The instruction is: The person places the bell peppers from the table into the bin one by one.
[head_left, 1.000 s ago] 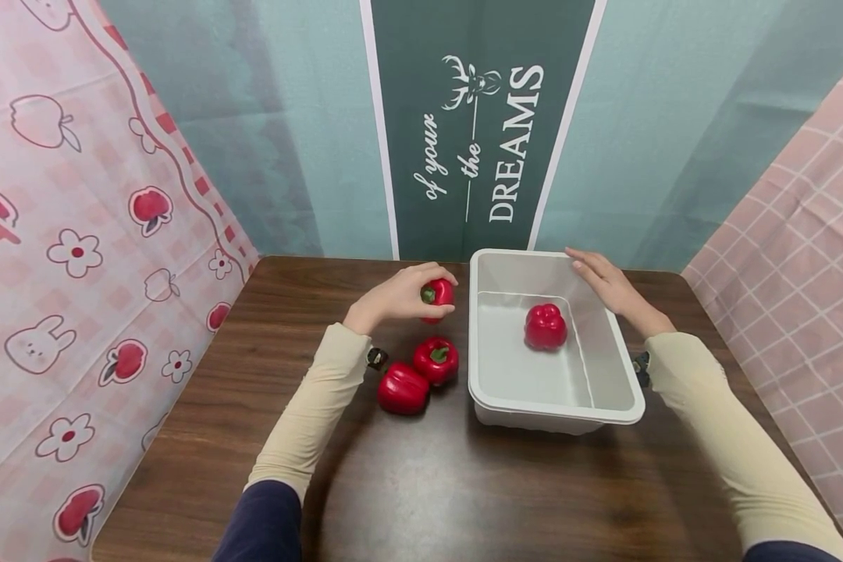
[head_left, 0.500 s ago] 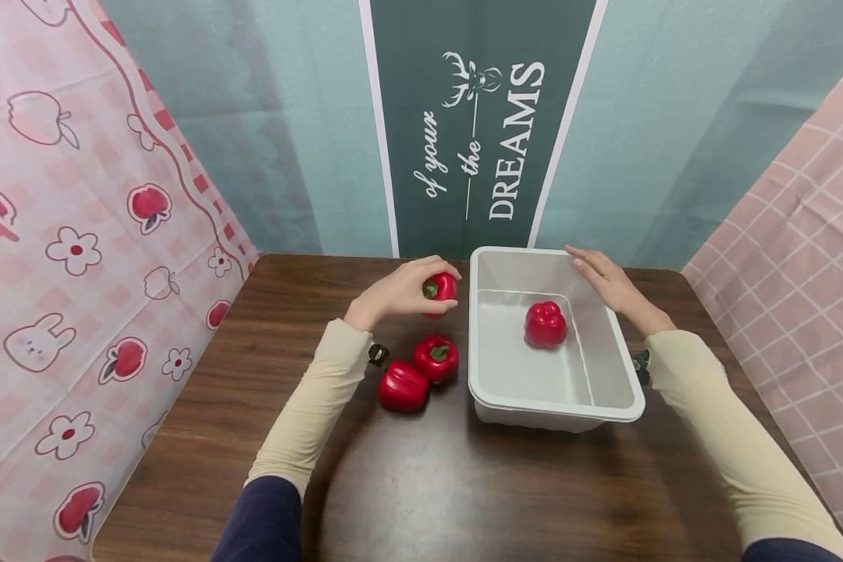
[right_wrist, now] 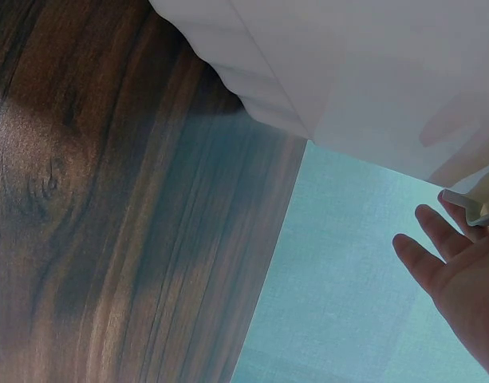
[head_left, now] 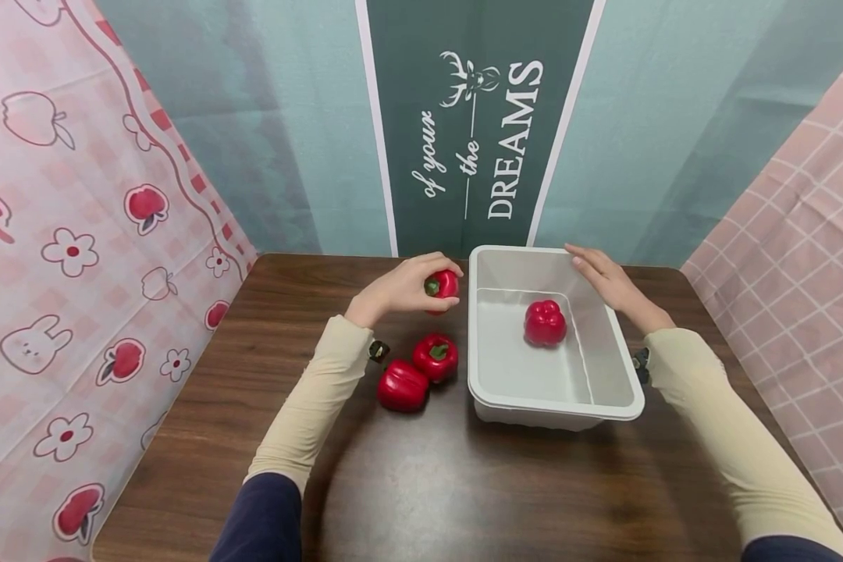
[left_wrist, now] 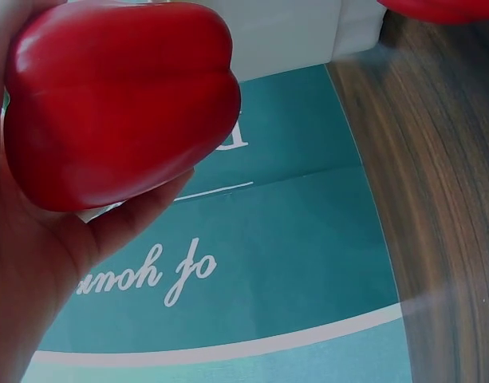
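Left of the grey plastic bin (head_left: pixel 558 410), my left hand (head_left: pixel 402 289) grips a red bell pepper (head_left: pixel 446 286), its green stem facing back toward the palm. Seen from the left wrist, the held bell pepper (left_wrist: pixel 120 104) has fingers and thumb curled round it, off the table. My right hand (head_left: pixel 610 282) rests on the bin's far right rim with fingers fairly straight; the right wrist view shows that hand (right_wrist: pixel 467 279) at the rim. One red bell pepper (head_left: pixel 545 322) lies on the bin's floor. Two more, a stem-up bell pepper (head_left: pixel 435 357) and a sideways bell pepper (head_left: pixel 403 386), sit close together below my left hand.
Everything stands on a dark wood-grain table (head_left: pixel 407 484). Behind its far edge hangs a teal and green cloth (head_left: pixel 309 140) with white lettering. Patterned pink cloths, one with fruit prints (head_left: pixel 112 297) and one with a grid (head_left: pixel 801 273), flank the sides.
My left hand has drifted slightly right and away from me with the bell pepper, nearer the bin's left rim. The right hand, bin and other bell peppers stay put.
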Available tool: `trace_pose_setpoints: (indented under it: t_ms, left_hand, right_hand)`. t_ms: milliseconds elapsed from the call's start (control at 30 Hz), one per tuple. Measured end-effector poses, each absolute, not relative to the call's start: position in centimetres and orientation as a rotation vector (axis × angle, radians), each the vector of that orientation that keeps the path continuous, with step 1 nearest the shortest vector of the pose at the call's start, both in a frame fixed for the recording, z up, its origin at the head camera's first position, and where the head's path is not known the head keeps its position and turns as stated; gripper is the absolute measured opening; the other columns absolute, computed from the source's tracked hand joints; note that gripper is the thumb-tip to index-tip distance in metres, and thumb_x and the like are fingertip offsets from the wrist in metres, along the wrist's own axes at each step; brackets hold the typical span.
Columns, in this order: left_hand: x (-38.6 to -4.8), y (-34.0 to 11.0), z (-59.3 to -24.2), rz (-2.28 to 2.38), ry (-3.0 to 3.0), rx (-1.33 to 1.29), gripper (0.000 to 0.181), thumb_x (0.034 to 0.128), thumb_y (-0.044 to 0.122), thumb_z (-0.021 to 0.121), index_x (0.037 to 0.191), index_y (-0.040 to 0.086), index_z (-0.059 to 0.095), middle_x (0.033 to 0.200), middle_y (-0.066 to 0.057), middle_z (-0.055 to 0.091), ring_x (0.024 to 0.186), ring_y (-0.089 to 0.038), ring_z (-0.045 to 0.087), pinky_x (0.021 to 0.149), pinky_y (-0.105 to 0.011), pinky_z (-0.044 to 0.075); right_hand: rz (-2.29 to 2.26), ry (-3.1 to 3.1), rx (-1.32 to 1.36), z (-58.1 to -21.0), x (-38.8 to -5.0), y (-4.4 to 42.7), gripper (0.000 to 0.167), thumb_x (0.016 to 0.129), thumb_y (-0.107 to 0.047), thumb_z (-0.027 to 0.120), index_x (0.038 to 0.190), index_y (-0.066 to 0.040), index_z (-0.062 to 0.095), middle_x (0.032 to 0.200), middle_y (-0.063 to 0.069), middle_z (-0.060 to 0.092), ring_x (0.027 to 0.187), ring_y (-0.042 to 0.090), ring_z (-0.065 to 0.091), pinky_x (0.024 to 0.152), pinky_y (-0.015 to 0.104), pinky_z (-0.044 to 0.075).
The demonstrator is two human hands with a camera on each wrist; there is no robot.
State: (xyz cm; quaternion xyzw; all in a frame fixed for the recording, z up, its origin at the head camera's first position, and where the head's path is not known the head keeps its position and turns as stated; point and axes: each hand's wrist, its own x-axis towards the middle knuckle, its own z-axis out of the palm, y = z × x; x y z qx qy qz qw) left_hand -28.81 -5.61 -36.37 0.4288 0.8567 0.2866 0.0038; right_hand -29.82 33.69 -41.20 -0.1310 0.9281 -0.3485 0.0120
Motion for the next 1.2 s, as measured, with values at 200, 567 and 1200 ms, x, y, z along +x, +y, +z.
trace_pose_setpoints:
  t_ms: [200, 567, 1200]
  left_hand:
    - [-28.92, -5.47, -36.17, 0.894, 2.691, 1.364, 0.041, 0.0772, 0.039, 0.07, 0.112, 0.024, 0.055, 0.101, 0.01, 0.052, 0.091, -0.005, 0.051, 0.069, -0.019, 0.051]
    - [-28.84, -5.2, -35.79, 0.887, 2.693, 1.359, 0.043, 0.0766, 0.042, 0.069, 0.113, 0.024, 0.056, 0.102, 0.012, 0.053, 0.091, -0.004, 0.051, 0.068, -0.017, 0.05]
    - [-28.89, -4.64, -35.38, 0.882, 2.69, 1.372, 0.045, 0.0757, 0.037, 0.071, 0.114, 0.018, 0.057, 0.103, 0.008, 0.053, 0.093, -0.007, 0.051, 0.07, -0.019, 0.051]
  right_hand:
    - [-1.078, 2.9, -0.408, -41.23, -29.86, 33.7, 0.053, 0.099, -0.043, 0.031, 0.146, -0.019, 0.028, 0.147, 0.02, 0.025, 0.135, 0.044, 0.021, 0.1, 0.069, 0.018]
    - [-1.077, 2.896, -0.403, -41.28, -29.86, 33.85, 0.054, 0.099, -0.045, 0.03, 0.147, -0.02, 0.027, 0.148, 0.019, 0.024, 0.135, 0.043, 0.021, 0.101, 0.069, 0.018]
    - [-1.082, 2.89, -0.4, -41.32, -29.85, 33.89, 0.053, 0.098, -0.045, 0.031, 0.147, -0.022, 0.026, 0.149, 0.018, 0.023, 0.136, 0.042, 0.02, 0.1, 0.069, 0.018]
